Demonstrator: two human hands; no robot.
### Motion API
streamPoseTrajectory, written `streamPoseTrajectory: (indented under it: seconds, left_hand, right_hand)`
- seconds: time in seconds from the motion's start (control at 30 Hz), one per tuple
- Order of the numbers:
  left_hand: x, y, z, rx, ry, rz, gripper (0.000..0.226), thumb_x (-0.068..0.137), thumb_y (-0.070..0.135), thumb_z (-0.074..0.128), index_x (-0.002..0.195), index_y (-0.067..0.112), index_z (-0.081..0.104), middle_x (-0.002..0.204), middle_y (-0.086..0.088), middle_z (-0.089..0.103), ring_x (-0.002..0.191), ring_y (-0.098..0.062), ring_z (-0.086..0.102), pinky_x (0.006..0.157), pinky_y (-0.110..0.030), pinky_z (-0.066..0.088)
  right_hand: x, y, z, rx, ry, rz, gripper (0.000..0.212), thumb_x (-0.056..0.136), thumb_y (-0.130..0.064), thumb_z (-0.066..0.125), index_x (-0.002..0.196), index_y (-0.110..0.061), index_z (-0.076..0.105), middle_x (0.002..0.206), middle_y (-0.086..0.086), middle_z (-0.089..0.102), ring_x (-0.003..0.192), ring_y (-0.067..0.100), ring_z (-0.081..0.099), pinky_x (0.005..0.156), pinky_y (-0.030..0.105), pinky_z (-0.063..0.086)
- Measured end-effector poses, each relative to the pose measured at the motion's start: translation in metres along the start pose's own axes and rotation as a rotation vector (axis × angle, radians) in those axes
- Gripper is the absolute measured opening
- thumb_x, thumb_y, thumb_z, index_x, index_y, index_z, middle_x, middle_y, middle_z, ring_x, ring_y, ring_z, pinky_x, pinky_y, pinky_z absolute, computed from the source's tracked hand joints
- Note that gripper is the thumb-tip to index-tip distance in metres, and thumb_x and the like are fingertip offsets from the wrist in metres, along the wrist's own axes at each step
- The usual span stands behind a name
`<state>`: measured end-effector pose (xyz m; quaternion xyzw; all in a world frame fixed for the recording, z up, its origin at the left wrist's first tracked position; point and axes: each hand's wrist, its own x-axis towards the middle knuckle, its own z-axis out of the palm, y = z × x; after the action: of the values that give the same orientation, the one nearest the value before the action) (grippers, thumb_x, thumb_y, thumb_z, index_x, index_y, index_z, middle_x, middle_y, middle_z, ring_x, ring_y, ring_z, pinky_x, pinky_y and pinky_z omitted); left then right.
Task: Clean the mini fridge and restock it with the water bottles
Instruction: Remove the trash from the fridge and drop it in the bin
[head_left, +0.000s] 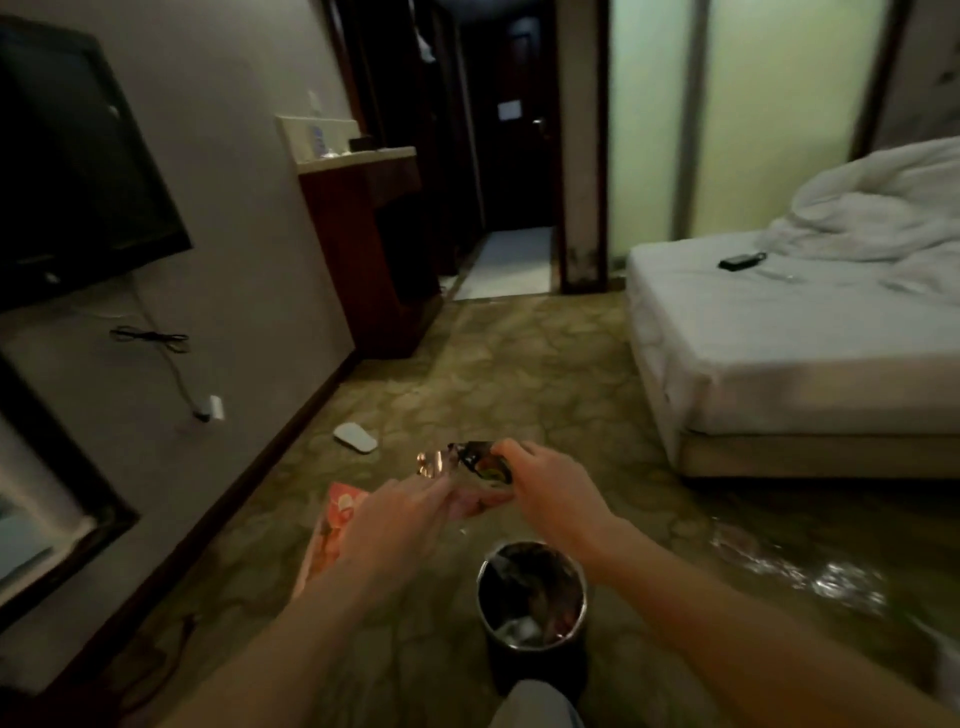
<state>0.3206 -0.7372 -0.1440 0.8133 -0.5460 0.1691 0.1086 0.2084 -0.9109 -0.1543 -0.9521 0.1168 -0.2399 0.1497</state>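
Grey-clad knee (537, 706) at bottom centre, with a dark waste bin (532, 613) on patterned carpet (519, 374) just beyond. Bed (789, 353) at right, television (78, 171) upper left, open mini fridge (47, 525) at left edge. Left hand (400, 525) and right hand (550, 493) meet above the bin, fingers (511, 452) pinched on a crumpled wrapper (467, 462).

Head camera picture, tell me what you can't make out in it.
1. Mini fridge: cut off by the left edge; its inside cannot be seen.
2. Wrapper held by the left hand and right hand: blurred and partly covered by fingers; print unreadable.
3. Trash bin: contents dark and jumbled.
4. Items on the counter: too small and dim.
5. Water bottles: none identifiable.
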Motion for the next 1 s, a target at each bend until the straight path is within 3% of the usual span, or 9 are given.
streamPoseTrajectory:
  seconds: [0.13, 0.23, 0.47, 0.67, 0.73, 0.83, 1.0]
  left_hand:
    - [0.020, 0.013, 0.057, -0.137, -0.073, 0.013, 0.027, 0.100, 0.043, 0.041, 0.103, 0.027, 0.061, 0.093, 0.008, 0.065, 0.084, -0.015, 0.061, 0.075, -0.032, 0.047]
    - [0.030, 0.015, 0.100, -0.187, -0.160, -0.023, 0.015, 0.100, 0.038, 0.047, 0.098, 0.028, 0.059, 0.094, 0.011, 0.064, 0.087, -0.012, 0.060, 0.078, -0.031, 0.047]
    - [0.031, 0.010, 0.185, -0.224, -0.298, -0.044, 0.013, 0.101, 0.026, 0.048, 0.106, 0.032, 0.059, 0.101, 0.015, 0.061, 0.093, -0.007, 0.057, 0.089, -0.029, 0.045]
    - [0.030, -0.011, 0.262, -0.131, -0.478, -0.032, 0.017, 0.096, 0.025, 0.054, 0.111, 0.033, 0.056, 0.113, 0.010, 0.061, 0.108, -0.012, 0.054, 0.093, -0.032, 0.039]
    - [0.028, -0.019, 0.288, -0.085, -0.519, -0.015, 0.021, 0.095, 0.024, 0.055, 0.114, 0.033, 0.056, 0.118, 0.008, 0.060, 0.112, -0.014, 0.052, 0.095, -0.033, 0.036]
    - [0.026, -0.021, 0.326, -0.030, -0.540, 0.036, 0.031, 0.093, 0.023, 0.058, 0.123, 0.028, 0.057, 0.125, 0.005, 0.059, 0.119, -0.017, 0.048, 0.102, -0.036, 0.032]
    - [0.017, -0.015, 0.382, -0.071, -0.548, 0.083, 0.029, 0.089, 0.029, 0.064, 0.118, 0.027, 0.063, 0.126, 0.004, 0.059, 0.123, -0.019, 0.046, 0.111, -0.037, 0.027]
  right_hand:
    - [-0.013, 0.052, 0.028, -0.033, -0.060, 0.129, 0.055, 0.082, -0.028, 0.072, 0.127, -0.036, 0.041, 0.104, -0.010, 0.063, 0.087, 0.014, 0.065, 0.066, 0.027, 0.052]
    - [-0.022, 0.083, 0.048, -0.014, -0.100, 0.196, 0.061, 0.085, -0.029, 0.069, 0.137, -0.031, 0.036, 0.112, -0.007, 0.064, 0.093, 0.015, 0.064, 0.075, 0.031, 0.055]
    - [-0.039, 0.135, 0.106, 0.023, -0.230, 0.347, 0.036, 0.094, -0.025, 0.054, 0.129, -0.025, 0.047, 0.113, -0.007, 0.062, 0.098, 0.014, 0.061, 0.077, 0.029, 0.051]
    - [-0.046, 0.168, 0.172, 0.051, -0.341, 0.437, 0.011, 0.093, -0.022, 0.057, 0.102, -0.026, 0.051, 0.090, -0.011, 0.060, 0.076, 0.006, 0.056, 0.067, 0.027, 0.052]
    - [-0.045, 0.174, 0.194, 0.049, -0.352, 0.456, 0.011, 0.094, -0.019, 0.055, 0.095, -0.028, 0.049, 0.086, -0.011, 0.059, 0.073, 0.006, 0.055, 0.062, 0.023, 0.046]
    - [-0.045, 0.180, 0.226, 0.049, -0.361, 0.490, 0.012, 0.094, -0.017, 0.054, 0.101, -0.027, 0.052, 0.089, -0.010, 0.061, 0.077, 0.007, 0.055, 0.062, 0.022, 0.039]
    - [-0.048, 0.190, 0.274, 0.053, -0.425, 0.558, 0.024, 0.090, -0.012, 0.055, 0.111, -0.024, 0.050, 0.096, -0.003, 0.065, 0.085, 0.015, 0.062, 0.067, 0.029, 0.051]
